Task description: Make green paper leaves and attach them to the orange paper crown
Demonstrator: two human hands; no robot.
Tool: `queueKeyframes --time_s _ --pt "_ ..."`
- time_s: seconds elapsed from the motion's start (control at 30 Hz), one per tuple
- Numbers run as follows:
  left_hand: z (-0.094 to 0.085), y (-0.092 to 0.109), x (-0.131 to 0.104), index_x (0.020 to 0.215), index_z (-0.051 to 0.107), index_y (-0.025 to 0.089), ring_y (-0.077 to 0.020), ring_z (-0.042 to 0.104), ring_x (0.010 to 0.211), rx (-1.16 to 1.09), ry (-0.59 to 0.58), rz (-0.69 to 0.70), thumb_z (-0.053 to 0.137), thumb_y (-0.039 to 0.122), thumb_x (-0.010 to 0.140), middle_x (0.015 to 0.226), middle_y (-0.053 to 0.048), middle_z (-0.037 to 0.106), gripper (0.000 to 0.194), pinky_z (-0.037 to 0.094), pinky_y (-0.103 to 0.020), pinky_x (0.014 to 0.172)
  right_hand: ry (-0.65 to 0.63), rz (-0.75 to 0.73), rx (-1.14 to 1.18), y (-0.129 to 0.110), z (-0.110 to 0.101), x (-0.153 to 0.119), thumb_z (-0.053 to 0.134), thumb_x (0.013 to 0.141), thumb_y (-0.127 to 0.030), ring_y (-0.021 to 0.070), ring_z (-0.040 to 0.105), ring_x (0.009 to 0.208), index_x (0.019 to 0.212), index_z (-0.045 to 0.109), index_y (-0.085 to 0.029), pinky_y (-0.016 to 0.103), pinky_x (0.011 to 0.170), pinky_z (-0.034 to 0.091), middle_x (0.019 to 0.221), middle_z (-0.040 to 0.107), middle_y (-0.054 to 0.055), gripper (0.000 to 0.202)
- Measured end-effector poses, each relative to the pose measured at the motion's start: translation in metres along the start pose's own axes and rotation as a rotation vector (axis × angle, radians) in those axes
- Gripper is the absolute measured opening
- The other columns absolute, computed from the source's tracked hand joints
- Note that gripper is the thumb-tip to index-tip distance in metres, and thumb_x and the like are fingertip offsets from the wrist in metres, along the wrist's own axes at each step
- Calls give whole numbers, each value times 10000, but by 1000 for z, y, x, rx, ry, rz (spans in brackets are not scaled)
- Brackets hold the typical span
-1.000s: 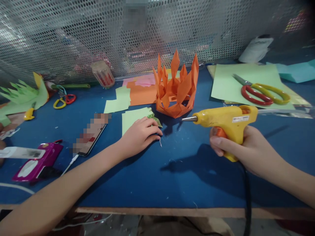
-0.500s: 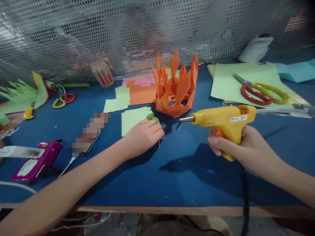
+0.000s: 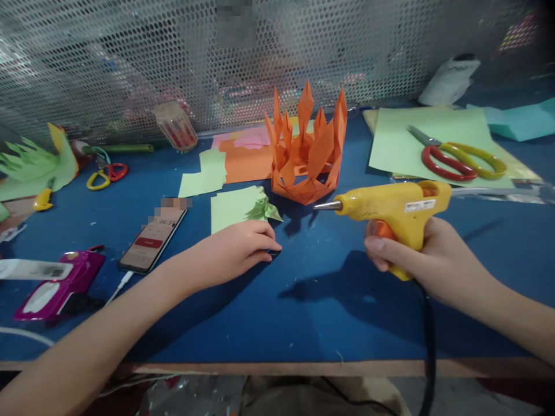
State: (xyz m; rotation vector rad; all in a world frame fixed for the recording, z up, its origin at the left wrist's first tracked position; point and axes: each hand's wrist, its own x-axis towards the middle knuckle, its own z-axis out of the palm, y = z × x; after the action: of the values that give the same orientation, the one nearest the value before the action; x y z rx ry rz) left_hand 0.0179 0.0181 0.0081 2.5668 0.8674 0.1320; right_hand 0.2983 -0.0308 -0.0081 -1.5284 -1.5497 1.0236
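My right hand [image 3: 416, 248] grips a yellow glue gun [image 3: 385, 205] by its handle, a finger at the orange trigger and the metal nozzle pointing left. My left hand [image 3: 243, 248] is low over the blue table, fingers bent, thumb and fingertips near each other with a small dark spot between them; whether it holds anything is too small to tell. Just beyond its knuckles a folded green paper piece [image 3: 265, 209] lies on a light green sheet [image 3: 229, 207]. An orange folded-paper crown [image 3: 307, 156] stands between and behind the hands.
Scissors [image 3: 459, 159] rest on green sheets [image 3: 390, 138] at right. Leftward are a phone [image 3: 154, 240], a purple device [image 3: 60, 286], small scissors [image 3: 106, 175] and a green paper crown [image 3: 34, 162]. A jar [image 3: 177, 127] stands by the mesh panel [image 3: 173, 58]. The gun's black cord [image 3: 429, 346] crosses the table edge.
My left hand has come off the folded green piece and moved slightly toward me, leaving the piece uncovered on the sheet. My right hand still grips the glue gun, nearly unmoved.
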Motion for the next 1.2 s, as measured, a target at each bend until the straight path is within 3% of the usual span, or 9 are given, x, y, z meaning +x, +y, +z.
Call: queueKeyframes --time_s 0.17,0.37,0.53,0.73,0.9,1.07,1.2 --pt "0 -1 3 858 710 168 -149 646 837 1 15 -36 549 85 929 900 -27 688 194 485 -241 763 10 1 -4 0 0 -1 757 598 -666 142 491 473 485 551 -216 277 438 427 501 547 25 507" --pt "10 0 6 889 667 158 -185 616 851 192 7 -67 523 137 957 909 -38 673 161 473 -289 761 15 7 -3 -1 1 0 757 593 -641 142 492 466 483 554 -219 271 420 422 495 547 25 481" --pt "28 2 10 873 649 124 -209 556 782 365 83 104 444 99 968 849 -72 646 228 451 -319 713 35 2 -19 -2 3 2 739 606 -615 138 491 461 469 549 -218 268 423 427 487 546 29 461" --pt "43 22 9 916 665 142 -177 582 825 120 164 189 441 166 1011 903 -54 677 244 483 -269 766 75 -3 -27 -3 2 0 745 591 -614 129 479 447 463 539 -216 260 414 426 473 538 26 466" --pt "43 30 7 941 698 125 -153 648 858 -38 176 187 513 164 992 912 -48 722 196 511 -241 810 87 -21 -38 -3 1 -2 720 624 -575 128 487 442 467 546 -215 254 409 425 472 547 29 429" --pt "40 29 9 966 732 138 -144 678 837 -75 190 190 633 224 937 899 -34 740 134 526 -227 789 89 -43 -45 -3 1 0 719 629 -574 130 496 432 465 553 -213 257 405 429 470 554 31 430" --pt "44 29 10 865 724 127 -150 648 770 61 220 279 550 157 970 844 -40 709 205 498 -241 708 89 -62 -52 -4 2 -1 703 643 -551 132 502 421 461 556 -214 256 397 424 462 555 31 410"
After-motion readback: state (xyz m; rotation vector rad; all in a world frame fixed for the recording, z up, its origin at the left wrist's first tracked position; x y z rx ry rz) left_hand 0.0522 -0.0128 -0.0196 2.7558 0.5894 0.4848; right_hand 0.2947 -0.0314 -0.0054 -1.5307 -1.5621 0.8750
